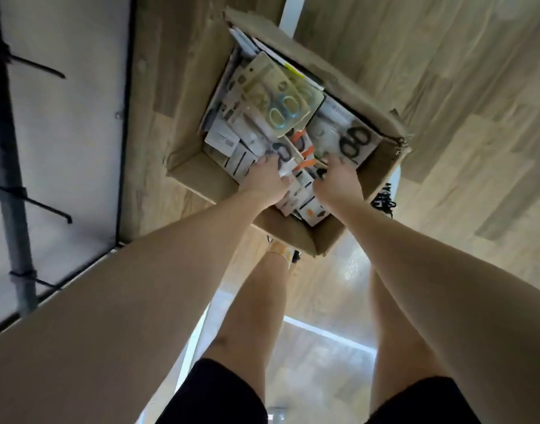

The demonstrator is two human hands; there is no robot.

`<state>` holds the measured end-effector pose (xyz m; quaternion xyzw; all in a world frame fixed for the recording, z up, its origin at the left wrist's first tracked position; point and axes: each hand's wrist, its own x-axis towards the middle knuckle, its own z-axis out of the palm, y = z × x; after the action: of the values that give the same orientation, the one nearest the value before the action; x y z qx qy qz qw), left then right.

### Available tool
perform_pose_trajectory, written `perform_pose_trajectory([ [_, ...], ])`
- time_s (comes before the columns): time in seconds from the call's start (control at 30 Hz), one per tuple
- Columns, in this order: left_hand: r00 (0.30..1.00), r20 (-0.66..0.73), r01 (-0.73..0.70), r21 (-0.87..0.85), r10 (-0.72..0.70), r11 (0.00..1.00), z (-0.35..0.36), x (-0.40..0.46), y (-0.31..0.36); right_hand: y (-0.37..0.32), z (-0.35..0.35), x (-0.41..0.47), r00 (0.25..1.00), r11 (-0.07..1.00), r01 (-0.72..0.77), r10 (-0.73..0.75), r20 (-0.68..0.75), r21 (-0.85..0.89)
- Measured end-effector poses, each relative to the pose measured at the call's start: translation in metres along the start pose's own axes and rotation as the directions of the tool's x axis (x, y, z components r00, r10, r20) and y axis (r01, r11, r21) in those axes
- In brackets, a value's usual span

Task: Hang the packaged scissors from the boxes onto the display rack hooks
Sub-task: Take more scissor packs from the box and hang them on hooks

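**remote_op:** watching the head cam feed on my end. Both hands are down in the cardboard box [201,166] on the floor. The left hand [264,182] has its fingers curled down into the heap of scissor packs [296,166], and the right hand [339,179] does the same just beside it, with the orange-handled packs [305,162] sitting between the 2 grips. I honestly can't tell if either one has closed on a pack or is just digging, the fingertips are buried

**shelfguy:** so what's the worry?

**remote_op:** the packs are jumbled at all angles. My guess is a pull from the middle drags 2 or 3 neighbours up with it, and they spill over the box wall nearest the wrists. The black-handled pack [356,142] lies just past the right fingers, and the big blue-handled pack [281,110] sits further out beyond both hands, loose on top, so it could slide

**shelfguy:** and the rack?

**remote_op:** the display rack hooks [48,209] are well off to the left of the left grip, all bare from what I see. The frame's blurry, so a snagged hang hole would be easy to miss
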<state>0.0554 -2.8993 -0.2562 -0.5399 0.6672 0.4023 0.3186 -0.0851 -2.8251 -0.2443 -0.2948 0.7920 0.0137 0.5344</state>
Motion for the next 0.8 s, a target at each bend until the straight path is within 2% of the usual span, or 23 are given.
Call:
perform_pose_trajectory([
  [0.1,0.998,-0.064,-0.009,-0.019,0.008,1.0,0.018,0.031,0.001,0.008,0.0,0.035,0.998,0.986,0.028,-0.035,-0.042,-0.163],
  [0.17,0.998,-0.055,0.021,-0.029,-0.023,0.999,0.03,0.04,0.004,0.012,-0.006,0.054,0.995,0.952,0.016,-0.045,-0.087,-0.305],
  [0.23,0.996,-0.057,0.062,-0.038,-0.064,0.997,0.04,0.042,0.011,0.016,-0.01,0.067,0.995,0.936,-0.004,-0.032,-0.097,-0.353],
  [0.3,0.991,-0.106,0.075,-0.058,-0.081,0.995,0.049,0.036,0.02,0.02,-0.009,0.072,0.996,0.953,-0.048,0.025,-0.082,-0.298],
  [0.37,0.99,-0.113,0.069,-0.088,-0.079,0.994,0.057,0.024,0.028,0.022,-0.005,0.07,0.998,0.948,-0.052,0.037,-0.052,-0.315],
  [0.43,0.996,-0.034,0.074,-0.106,-0.078,0.992,0.064,0.009,0.036,0.022,-0.001,0.064,1.0,0.927,-0.019,0.016,-0.011,-0.374],
  [0.53,0.996,0.065,0.063,-0.15,-0.054,0.987,0.068,-0.005,0.042,0.021,0.005,0.056,0.999,0.964,-0.008,0.02,0.043,-0.266],
  [0.63,0.996,-0.014,0.079,-0.171,-0.083,0.982,0.061,-0.001,0.039,0.022,0.005,0.054,0.997,0.981,-0.011,0.025,0.068,-0.192],
  [0.8,0.96,-0.197,0.161,-0.184,-0.197,0.97,0.047,0.029,0.02,0.029,-0.001,0.072,0.998,0.993,-0.062,0.059,-0.03,-0.104],
])
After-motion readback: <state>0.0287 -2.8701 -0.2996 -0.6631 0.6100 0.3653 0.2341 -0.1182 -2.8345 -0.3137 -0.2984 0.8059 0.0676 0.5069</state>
